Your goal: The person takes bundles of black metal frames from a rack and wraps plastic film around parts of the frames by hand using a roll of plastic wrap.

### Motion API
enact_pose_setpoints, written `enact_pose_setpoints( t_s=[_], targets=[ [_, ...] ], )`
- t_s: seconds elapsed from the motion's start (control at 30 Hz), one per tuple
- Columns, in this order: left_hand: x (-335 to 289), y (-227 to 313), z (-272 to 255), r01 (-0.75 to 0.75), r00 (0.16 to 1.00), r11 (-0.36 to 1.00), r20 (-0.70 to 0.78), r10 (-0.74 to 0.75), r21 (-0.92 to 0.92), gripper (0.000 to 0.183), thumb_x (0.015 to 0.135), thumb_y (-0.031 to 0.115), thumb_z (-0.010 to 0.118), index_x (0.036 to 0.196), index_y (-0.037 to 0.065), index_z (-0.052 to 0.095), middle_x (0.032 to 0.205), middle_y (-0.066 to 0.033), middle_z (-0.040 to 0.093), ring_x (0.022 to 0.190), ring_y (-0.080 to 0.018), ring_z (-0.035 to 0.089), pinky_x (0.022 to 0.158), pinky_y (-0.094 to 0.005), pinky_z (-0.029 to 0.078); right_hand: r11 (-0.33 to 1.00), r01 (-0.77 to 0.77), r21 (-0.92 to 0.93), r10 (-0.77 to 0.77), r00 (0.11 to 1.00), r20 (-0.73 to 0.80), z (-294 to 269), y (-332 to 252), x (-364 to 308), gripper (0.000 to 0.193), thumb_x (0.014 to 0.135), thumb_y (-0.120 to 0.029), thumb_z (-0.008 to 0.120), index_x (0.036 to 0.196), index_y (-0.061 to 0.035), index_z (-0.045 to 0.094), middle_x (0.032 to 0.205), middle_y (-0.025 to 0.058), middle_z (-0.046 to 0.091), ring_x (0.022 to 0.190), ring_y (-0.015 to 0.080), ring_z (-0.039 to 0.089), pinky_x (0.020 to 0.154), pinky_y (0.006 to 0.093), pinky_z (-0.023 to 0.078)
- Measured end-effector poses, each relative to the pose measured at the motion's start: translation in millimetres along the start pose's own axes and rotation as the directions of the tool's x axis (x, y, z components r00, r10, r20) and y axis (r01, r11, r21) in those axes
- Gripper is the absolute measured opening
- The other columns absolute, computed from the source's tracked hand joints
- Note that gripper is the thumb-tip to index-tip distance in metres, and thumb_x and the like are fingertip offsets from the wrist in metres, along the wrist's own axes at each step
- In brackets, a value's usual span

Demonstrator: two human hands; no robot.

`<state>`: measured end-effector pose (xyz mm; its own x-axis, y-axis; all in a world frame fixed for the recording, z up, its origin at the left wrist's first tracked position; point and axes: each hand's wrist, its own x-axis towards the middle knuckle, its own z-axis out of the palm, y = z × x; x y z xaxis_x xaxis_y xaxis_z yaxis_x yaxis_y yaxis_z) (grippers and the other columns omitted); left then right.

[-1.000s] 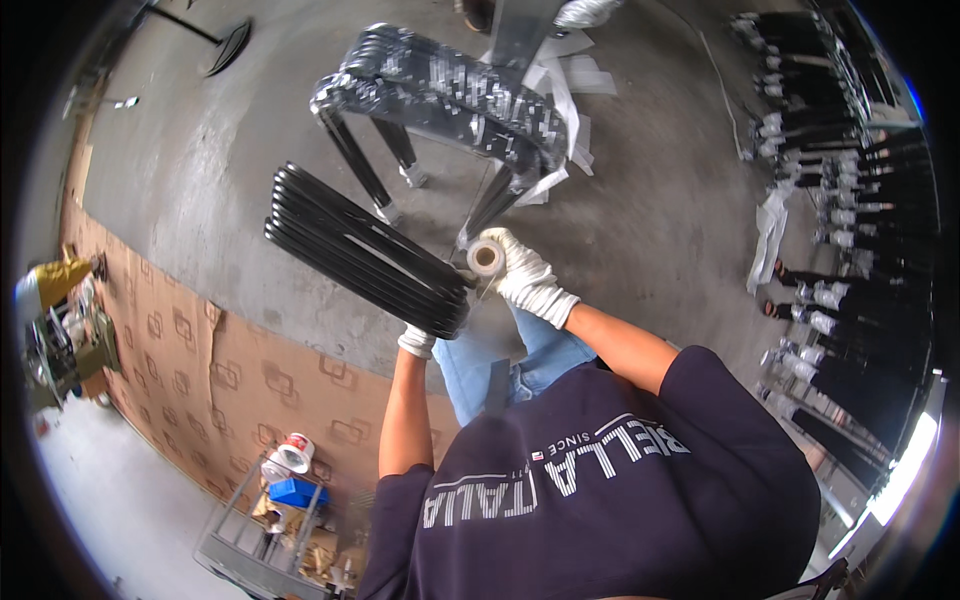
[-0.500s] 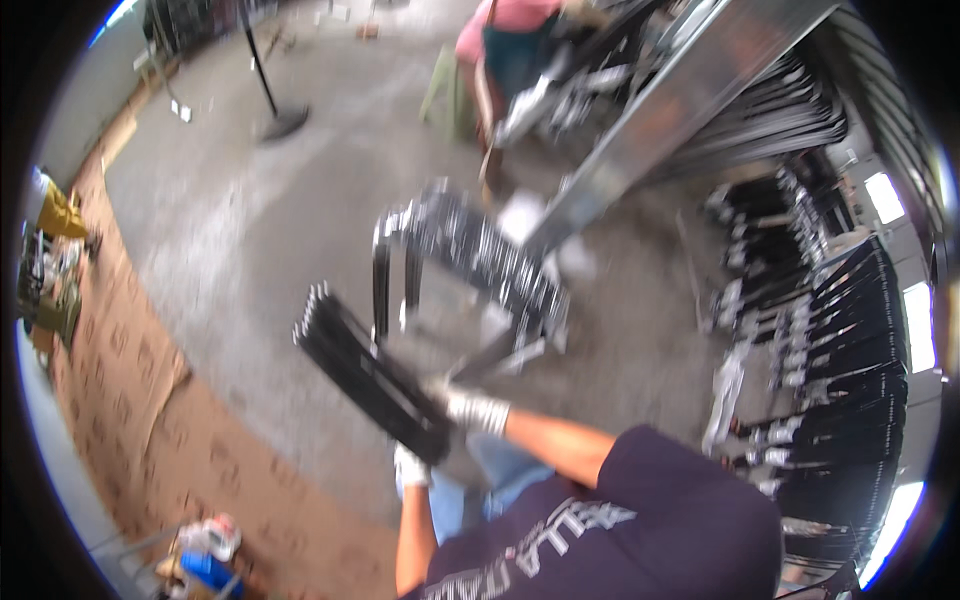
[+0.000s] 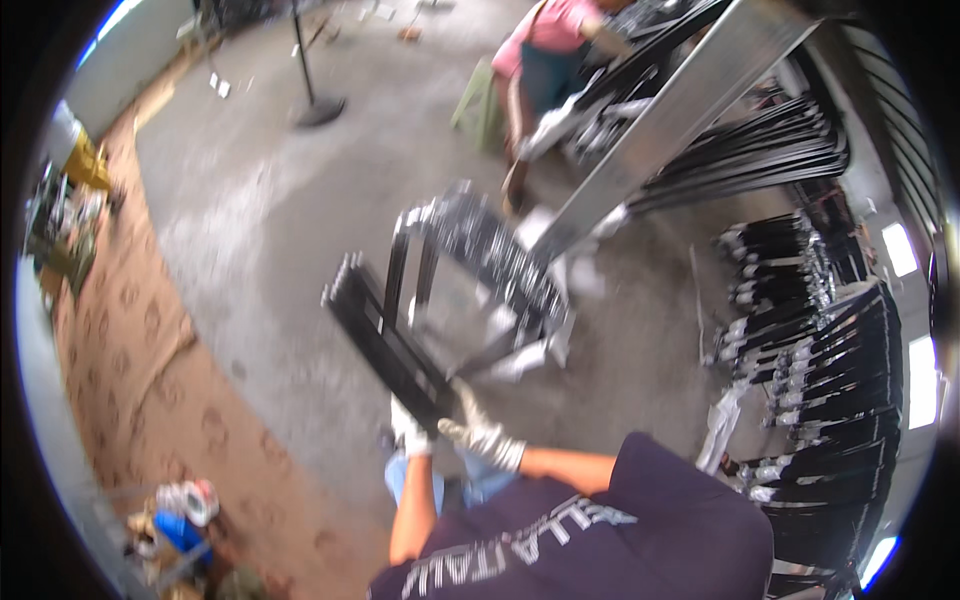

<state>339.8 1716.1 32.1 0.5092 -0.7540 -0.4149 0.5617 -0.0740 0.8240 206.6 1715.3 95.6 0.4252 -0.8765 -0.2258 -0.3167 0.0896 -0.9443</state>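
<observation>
Gripping the near end of a bundle of black metal bars (image 3: 385,335) low in the centre of the frame, left hand (image 3: 407,432) and right hand (image 3: 478,432) both in white gloves, fingers closed around it, right hand just right of left. Slanting up and left from the hands across the grey floor (image 3: 250,220). Standing just beyond, at centre, a black metal frame (image 3: 470,250). Leaning further off, upper right, a long steel beam (image 3: 680,110), with another person (image 3: 545,60) working beside it at top centre.
</observation>
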Motion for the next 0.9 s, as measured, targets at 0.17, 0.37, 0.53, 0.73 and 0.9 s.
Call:
enact_pose_setpoints(
  t_s=[0.17, 0.37, 0.53, 0.73, 0.9],
  targets=[
    [9.1, -6.1, -12.3, -0.359, 0.932, 0.646, 0.22, 0.289, 0.673, 0.032, 0.082, 0.025, 0.055, 0.107, 0.004, 0.055, 0.099, -0.0118, 0.061, 0.088, -0.0237, 0.058, 0.076, -0.0327, 0.045, 0.951, 0.2, -0.237, -0.21, 0.977, -0.02, 27.2, 39.7, -5.9, 0.136, 0.052, -0.05, 0.078, 0.135, -0.0056, -0.021, 0.141, 0.0271, -0.002, 0.132, 0.0401, 0.005, 0.107, 0.0386, 0.015],
    [-9.7, 1.9, -4.8, -0.035, 0.984, 0.916, 0.173, -0.038, 0.399, 0.026, 0.083, 0.02, 0.053, 0.104, 0.005, 0.056, 0.095, -0.0077, 0.061, 0.081, -0.0203, 0.06, 0.069, -0.0322, 0.048, 0.946, 0.084, -0.312, -0.168, 0.953, -0.253, 39.8, -27.1, -3.3, 0.137, 0.047, -0.036, 0.082, 0.136, -0.0106, -0.018, 0.13, 0.0264, 0.019, 0.119, 0.0415, 0.027, 0.101, 0.0435, 0.027],
    [-0.3, -19.2, 2.9, 0.24, 0.965, 0.968, 0.12, -0.231, -0.066, 0.025, 0.082, 0.02, 0.056, 0.103, 0.006, 0.055, 0.093, -0.0062, 0.061, 0.079, -0.019, 0.059, 0.068, -0.0315, 0.048, 0.959, -0.14, -0.248, -0.067, 0.737, -0.673, 60.0, -29.1, 18.0, 0.12, 0.05, -0.02, 0.08, 0.14, -0.0146, 0.001, 0.116, 0.0215, 0.034, 0.104, 0.0368, 0.043, 0.089, 0.0434, 0.039],
    [23.5, -43.7, -3.1, 0.479, 0.878, 0.614, 0.355, -0.322, -0.628, 0.024, 0.081, 0.019, 0.059, 0.101, 0.008, 0.053, 0.09, -0.0044, 0.06, 0.075, -0.0174, 0.058, 0.068, -0.0306, 0.048, 0.991, -0.096, -0.089, -0.009, 0.628, -0.778, 58.0, -17.2, 31.2, 0.077, 0.05, -0.023, 0.081, 0.113, -0.0046, 0.041, 0.102, 0.014, 0.051, 0.096, 0.0293, 0.051, 0.085, 0.0387, 0.043],
    [-10.3, -5.3, 29.3, 0.043, 0.999, 0.995, 0.029, -0.041, -0.088, 0.035, 0.073, -0.006, 0.064, 0.103, 0.005, 0.05, 0.091, -0.005, 0.058, 0.078, -0.0139, 0.057, 0.071, -0.0263, 0.049, 0.998, -0.047, 0.033, 0.056, 0.669, -0.741, 41.6, -10.0, 31.3, 0.076, 0.047, -0.02, 0.081, 0.111, -0.0059, 0.043, 0.101, 0.0139, 0.054, 0.094, 0.0302, 0.054, 0.084, 0.0391, 0.043]
  ],
)
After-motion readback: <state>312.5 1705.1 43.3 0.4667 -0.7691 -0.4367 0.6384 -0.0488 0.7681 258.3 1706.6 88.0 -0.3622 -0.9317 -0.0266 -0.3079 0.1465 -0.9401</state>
